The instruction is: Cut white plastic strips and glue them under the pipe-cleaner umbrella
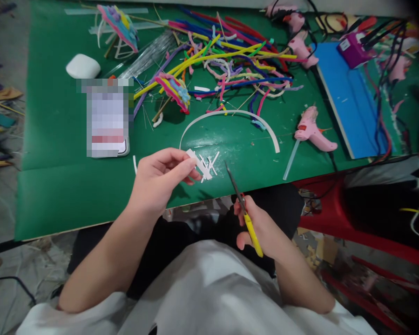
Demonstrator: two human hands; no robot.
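One white strip (194,160) in left hand (157,182), scissors (245,211) in right hand (263,230)

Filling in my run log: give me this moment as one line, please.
left hand: pinches white strip | right hand: holds yellow scissors | white offcuts on green table

Green table (56,195), grey floor (0,204), red stool (331,218)
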